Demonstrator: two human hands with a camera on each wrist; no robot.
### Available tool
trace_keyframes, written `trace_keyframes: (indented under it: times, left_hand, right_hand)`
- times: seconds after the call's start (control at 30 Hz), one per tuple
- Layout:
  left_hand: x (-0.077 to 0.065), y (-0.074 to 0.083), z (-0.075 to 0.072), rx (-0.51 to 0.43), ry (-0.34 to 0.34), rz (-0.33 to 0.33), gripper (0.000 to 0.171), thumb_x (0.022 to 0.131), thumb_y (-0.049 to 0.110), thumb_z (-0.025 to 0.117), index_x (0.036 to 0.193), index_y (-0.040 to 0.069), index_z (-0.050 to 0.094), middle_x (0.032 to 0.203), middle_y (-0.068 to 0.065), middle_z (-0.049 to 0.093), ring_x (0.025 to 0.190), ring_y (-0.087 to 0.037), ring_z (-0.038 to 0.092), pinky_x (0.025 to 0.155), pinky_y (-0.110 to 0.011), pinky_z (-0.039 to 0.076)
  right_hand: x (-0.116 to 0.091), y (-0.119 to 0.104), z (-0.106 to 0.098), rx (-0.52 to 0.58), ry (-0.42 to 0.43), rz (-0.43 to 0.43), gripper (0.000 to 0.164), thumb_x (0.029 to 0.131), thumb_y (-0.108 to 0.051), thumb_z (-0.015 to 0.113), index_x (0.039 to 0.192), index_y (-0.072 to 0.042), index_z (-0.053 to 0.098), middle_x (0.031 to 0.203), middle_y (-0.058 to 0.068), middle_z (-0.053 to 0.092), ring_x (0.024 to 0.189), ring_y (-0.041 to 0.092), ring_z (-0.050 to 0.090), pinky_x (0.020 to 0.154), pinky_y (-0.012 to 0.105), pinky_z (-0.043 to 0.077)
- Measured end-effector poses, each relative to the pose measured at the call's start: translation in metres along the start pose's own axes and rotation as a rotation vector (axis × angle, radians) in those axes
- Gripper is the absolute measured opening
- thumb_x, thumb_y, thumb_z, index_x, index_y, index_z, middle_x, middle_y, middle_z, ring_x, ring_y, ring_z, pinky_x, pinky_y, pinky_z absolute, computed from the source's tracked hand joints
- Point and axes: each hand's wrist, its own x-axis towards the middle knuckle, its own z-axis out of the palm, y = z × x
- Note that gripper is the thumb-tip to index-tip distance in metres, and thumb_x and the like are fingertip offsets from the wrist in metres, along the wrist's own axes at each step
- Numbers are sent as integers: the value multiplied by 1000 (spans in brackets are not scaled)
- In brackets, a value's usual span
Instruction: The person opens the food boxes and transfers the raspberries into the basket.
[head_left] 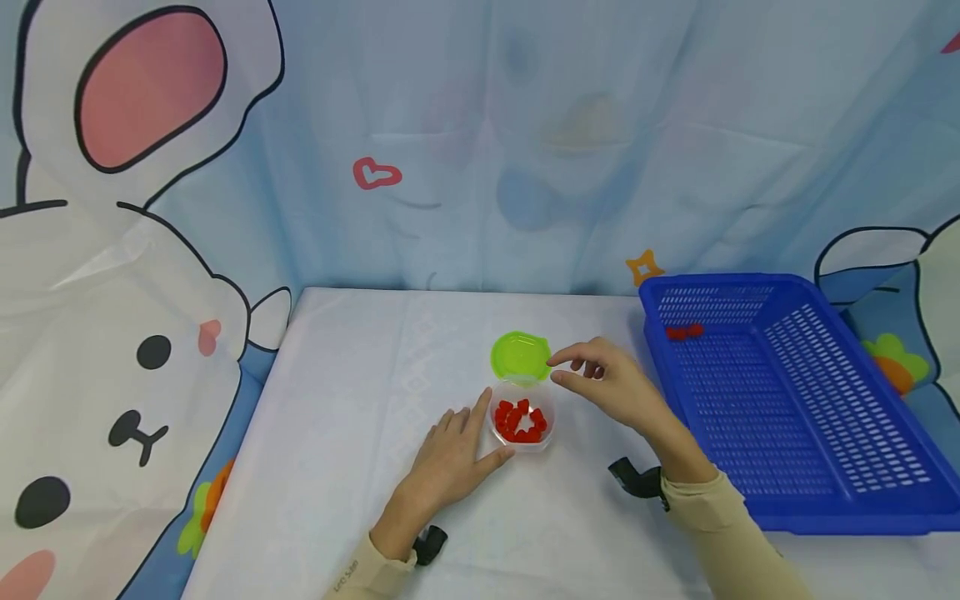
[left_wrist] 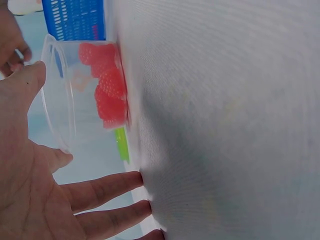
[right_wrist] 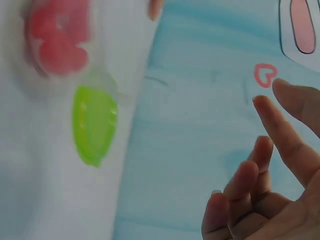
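Observation:
A small clear plastic tub (head_left: 528, 447) stands on the table, with several red raspberries (left_wrist: 111, 82) covering part of its bottom. Its green lid (head_left: 520, 356) lies top-down behind it, flat on the cloth. My left hand (head_left: 442, 471) rests beside the tub, thumb and index finger spread along the rim, the other fingertips down on the cloth. Above and right of the tub hovers my right hand (head_left: 611, 383), thumb and index fingertips apart with nothing between them. The right wrist view shows its other fingers (right_wrist: 239, 185) loosely bent.
A large blue plastic basket (head_left: 750, 417) sits at the right, a few red raspberries (head_left: 684, 332) in its far left corner. White cloth (head_left: 360, 400) covers the table. Behind the far edge hangs a light blue printed curtain (head_left: 450, 233).

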Motion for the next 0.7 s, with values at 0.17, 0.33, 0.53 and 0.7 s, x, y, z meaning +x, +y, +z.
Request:
trace_keyframes:
  times: [0.17, 0.33, 0.53, 0.7]
  left_hand:
    - [-1, 1, -1, 11, 6, 9, 90, 94, 62, 57, 162, 20, 16, 146, -22, 47, 133, -46, 43, 110, -57, 34]
    - [-1, 1, -2, 11, 8, 14, 90, 94, 62, 57, 162, 20, 15, 146, -22, 48, 133, -46, 44, 109, -57, 34]
    - [-2, 1, -3, 8, 10, 20, 90, 94, 62, 57, 162, 19, 16, 145, -22, 49, 132, -46, 45, 109, -57, 34]
    - [-3, 1, -3, 15, 19, 28, 89, 94, 62, 56, 162, 19, 17, 144, -22, 49, 131, -46, 45, 109, -57, 35]
  right_hand:
    - [3, 15, 25, 47, -24, 8, 18, 89, -14, 77, 107, -12, 77, 97, 9, 58, 90, 30, 51, 70, 36, 45]
    - [8, 30, 42, 96, -82, 9, 16, 88, -13, 76, 104, -12, 79, 101, 11, 60, 99, 32, 48, 77, 39, 41]
    - [12, 47, 54, 137, -142, 27, 15, 87, -11, 76, 101, -11, 80, 101, 4, 61, 97, 29, 45, 72, 37, 38]
    - [16, 55, 63, 154, -207, 20, 16, 85, -5, 76, 99, -11, 81, 97, 6, 64, 98, 29, 43, 73, 38, 37]
